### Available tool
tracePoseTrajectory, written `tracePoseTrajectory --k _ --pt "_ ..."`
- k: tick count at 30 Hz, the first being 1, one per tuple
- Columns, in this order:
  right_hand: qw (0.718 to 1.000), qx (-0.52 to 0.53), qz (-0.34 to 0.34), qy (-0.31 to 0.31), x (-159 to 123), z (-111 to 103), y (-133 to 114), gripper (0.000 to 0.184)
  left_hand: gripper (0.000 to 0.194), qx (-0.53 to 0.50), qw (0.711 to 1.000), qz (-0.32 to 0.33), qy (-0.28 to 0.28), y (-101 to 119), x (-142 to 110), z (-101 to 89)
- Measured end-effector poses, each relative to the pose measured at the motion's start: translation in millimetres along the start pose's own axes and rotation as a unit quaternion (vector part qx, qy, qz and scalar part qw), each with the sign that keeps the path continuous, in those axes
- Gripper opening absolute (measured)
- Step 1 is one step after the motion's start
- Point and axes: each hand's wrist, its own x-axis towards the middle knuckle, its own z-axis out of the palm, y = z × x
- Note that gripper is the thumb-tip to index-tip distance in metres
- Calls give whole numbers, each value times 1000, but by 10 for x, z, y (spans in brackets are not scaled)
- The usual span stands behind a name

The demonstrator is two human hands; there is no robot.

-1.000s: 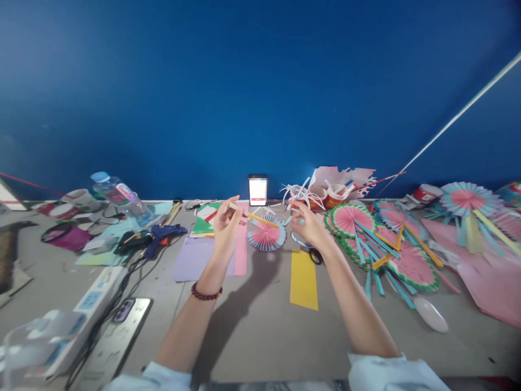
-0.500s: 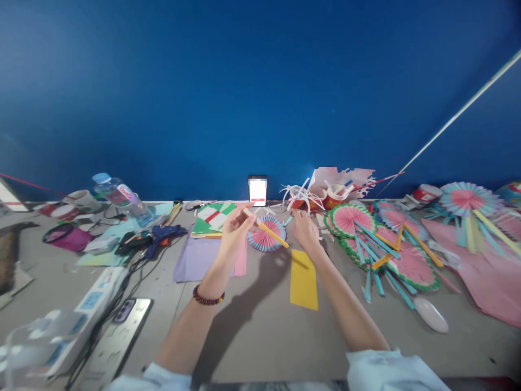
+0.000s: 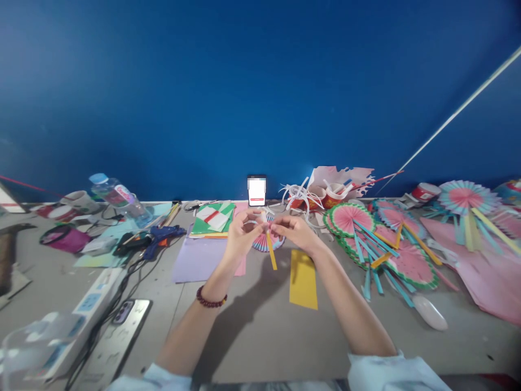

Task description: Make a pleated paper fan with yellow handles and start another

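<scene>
My left hand (image 3: 241, 237) and my right hand (image 3: 296, 232) meet above the table, fingers pinched together on the top end of a narrow yellow paper strip (image 3: 271, 256) that hangs down between them. Right behind the hands lies a small pink and blue pleated paper fan (image 3: 264, 244), partly hidden. A yellow paper rectangle (image 3: 303, 278) lies flat just below my right hand. A dark bead bracelet (image 3: 210, 300) circles my left wrist.
Several finished watermelon-style paper fans (image 3: 391, 247) cover the right side. Paper cups with strips (image 3: 321, 196), a standing phone (image 3: 257, 190), coloured sheets (image 3: 214, 218), a glue gun (image 3: 160, 237), a water bottle (image 3: 118, 195) and a power strip (image 3: 91, 301) lie left and behind.
My right hand came left from the scraps near the cups and joined my left hand. The yellow strip swung from slanting to hanging straight down.
</scene>
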Motion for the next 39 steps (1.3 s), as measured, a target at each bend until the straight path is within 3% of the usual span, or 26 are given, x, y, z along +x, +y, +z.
tracePoseTrajectory --k 6,15,19,22,26,32,39 --pt "999 29 44 1 -18 37 -36 29 37 10 1000 -19 -6 -6 -37 50" --pt "993 64 -28 96 -40 58 -78 24 27 61 996 -46 -44 -49 -53 43" --pt "991 58 -39 117 -42 89 -38 23 21 65 997 -41 -29 -34 -56 44" --pt "980 -6 -87 177 -56 127 -33 21 20 67 997 -33 -4 -17 -47 41" --pt "933 -150 -194 265 -124 177 -95 11 20 74 997 -33 18 -10 -39 35" --pt "892 -271 -273 238 -192 222 -150 17 18 84 996 -10 15 7 -63 40" --pt "888 -284 -269 242 -190 234 -149 21 10 143 987 79 9 22 -87 62"
